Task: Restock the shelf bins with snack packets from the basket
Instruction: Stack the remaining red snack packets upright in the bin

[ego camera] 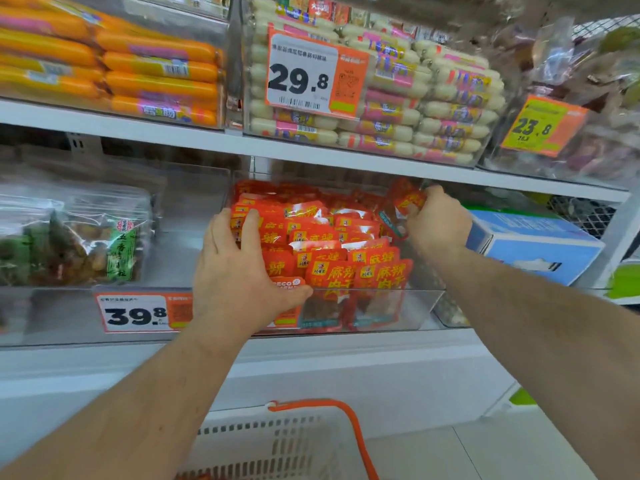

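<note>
Two bare hands at a clear shelf bin (pixel 420 308) on the middle shelf (pixel 346 159) of a shop rack. The bin is nearly full of red snack packets (pixel 332 251), stacked in overlapping rows; those at the front edge stand upright against the clear front wall. Left hand (pixel 239 268): fingers fairly straight, laid over the packets at the bin's left edge, thumb lying along the front rim; its grip is wide and flat, pressing rather than enclosing. Right hand (pixel 438 223): at the bin's back right corner, fingers curled round one red packet (pixel 407 197), which it holds tilted above the stack; its grip is narrow, holding that packet. White basket (pixel 277 445) with an orange handle (pixel 349 427): below the shelf, at the lower edge of the view, between the two forearms; its contents cannot be made out. Left of the bin, on the same shelf, clear bags with a green label (pixel 121 251); below them a price tag 39.8 (pixel 136 313) on the shelf's front edge. Right of the bin, a blue box (pixel 540 244). Upper shelf: orange sausages (pixel 159 77) at left, pale sausages (pixel 433 109) behind a 29.8 tag (pixel 304 76) at centre
</note>
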A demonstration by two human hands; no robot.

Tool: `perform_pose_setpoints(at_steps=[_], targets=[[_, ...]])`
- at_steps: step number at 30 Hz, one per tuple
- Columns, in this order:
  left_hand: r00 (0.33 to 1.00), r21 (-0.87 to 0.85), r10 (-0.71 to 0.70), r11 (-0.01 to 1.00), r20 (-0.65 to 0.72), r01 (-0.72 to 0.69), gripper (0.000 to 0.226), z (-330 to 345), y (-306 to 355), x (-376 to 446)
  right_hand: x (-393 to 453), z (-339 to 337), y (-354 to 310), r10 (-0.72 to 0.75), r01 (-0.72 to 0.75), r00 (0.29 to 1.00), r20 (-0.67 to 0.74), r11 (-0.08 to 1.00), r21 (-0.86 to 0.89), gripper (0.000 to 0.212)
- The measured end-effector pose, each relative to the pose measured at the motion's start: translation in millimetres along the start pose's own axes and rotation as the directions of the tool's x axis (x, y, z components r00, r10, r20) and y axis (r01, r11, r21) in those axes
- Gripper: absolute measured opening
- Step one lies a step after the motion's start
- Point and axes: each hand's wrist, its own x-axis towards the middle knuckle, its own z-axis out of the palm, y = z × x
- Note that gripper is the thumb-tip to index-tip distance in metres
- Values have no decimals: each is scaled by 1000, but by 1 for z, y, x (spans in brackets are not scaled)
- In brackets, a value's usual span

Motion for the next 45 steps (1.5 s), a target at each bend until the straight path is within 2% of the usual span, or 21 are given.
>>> perform_pose_setpoints(at_steps=[3,7,9,17,25,28,31,34,35,36,38,39,40,42,45], targets=[[1000,14,-3,1000,18,3,130,0,0,0,10,14,1,-49,56,996,68,992,-115,28],[999,19,-24,1000,34,23,129,-2,2,0,21,27,-5,-130,173,979,159,938,-299,15],[999,25,-30,999,43,29,129,-3,3,0,26,31,-7,-154,209,972,178,913,-351,17],[998,37,-28,999,51,26,129,-2,3,0,30,40,-15,-164,234,967,196,877,-421,30],[996,30,-40,999,74,38,128,-3,2,-1,32,35,-13,-100,170,978,185,893,-417,36],[992,9,-51,999,114,50,128,-7,5,-1,23,17,-18,-100,158,972,211,948,-277,34],[977,8,-28,1000,214,27,131,-15,5,3,1,-5,-29,-172,179,963,208,984,-15,24],[961,-24,16,1000,276,-9,129,-33,4,4,-39,-24,-51,-338,321,940,54,926,201,19],[974,-64,64,997,219,-52,124,-39,3,1,-57,-30,-60,-400,398,915,-44,885,242,18],[983,-105,150,985,105,-139,111,-45,1,-6,-78,-35,-69,-454,480,877,-156,830,284,17],[936,-143,316,931,-153,-337,72,-50,-6,-29,-122,-38,-85,-526,624,780,-338,693,362,16],[917,-171,352,908,-187,-383,56,-49,-11,-45,-144,-32,-91,-553,659,752,-358,632,408,16],[920,-227,371,892,-125,-391,46,-46,-18,-61,-167,-22,-95,-579,664,745,-332,596,452,14],[943,-343,305,907,136,-244,37,-37,-36,-92,-207,7,-100,-617,613,762,-196,592,523,13],[897,-272,150,962,417,-34,38,-19,-75,-124,-258,52,-99,-584,390,795,167,702,597,15]])
